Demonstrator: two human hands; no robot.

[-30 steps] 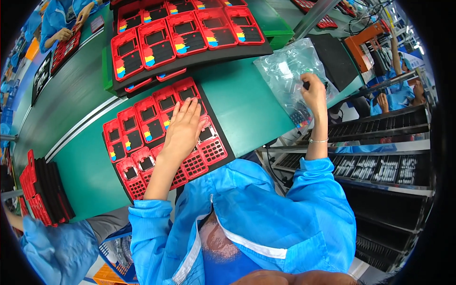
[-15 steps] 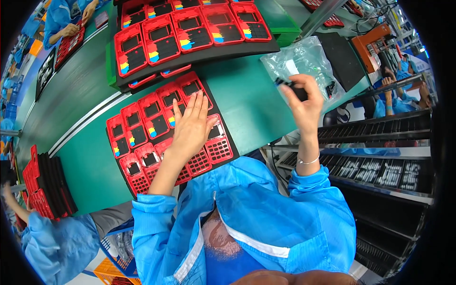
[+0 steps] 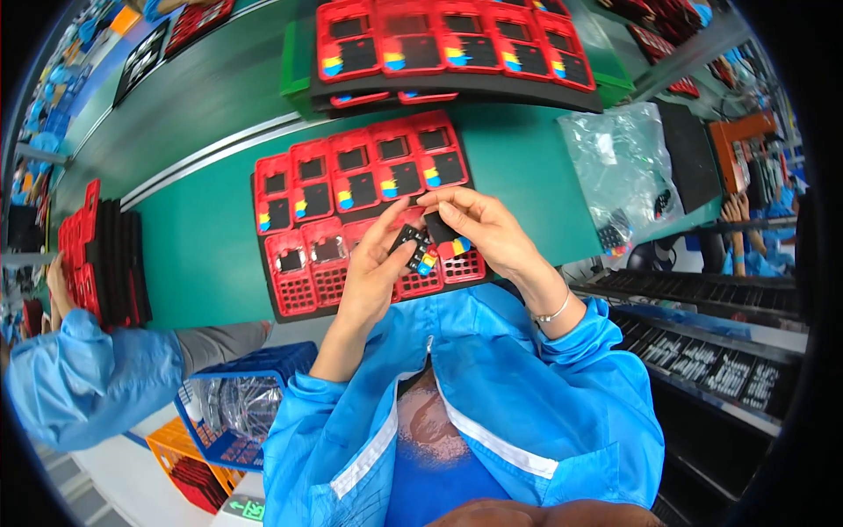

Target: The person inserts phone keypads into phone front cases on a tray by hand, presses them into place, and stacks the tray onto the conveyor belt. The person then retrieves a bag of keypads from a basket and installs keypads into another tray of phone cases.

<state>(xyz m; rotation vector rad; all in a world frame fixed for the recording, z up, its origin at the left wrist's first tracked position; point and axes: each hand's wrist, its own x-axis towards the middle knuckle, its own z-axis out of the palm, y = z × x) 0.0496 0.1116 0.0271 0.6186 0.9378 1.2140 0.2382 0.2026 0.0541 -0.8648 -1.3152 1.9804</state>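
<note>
While pinching small black keypad pieces (image 3: 428, 246) above the red tray (image 3: 364, 211) near the bench's (image 3: 211, 255) front edge: left hand (image 3: 379, 263), right hand (image 3: 479, 230), fingertips closed. Seemingly mid-fitting; next calls for aligning over an empty cell.

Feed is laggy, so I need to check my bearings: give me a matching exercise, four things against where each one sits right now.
Things:
1. keypad piece
2. plastic bag
3. red tray
4. blue crate

Places:
A. on the green table, right of the tray
B. between left hand and right hand
C. below the table edge, lower left
D. on the table under both hands

Pairs: 1-B, 2-A, 3-D, 4-C
</note>
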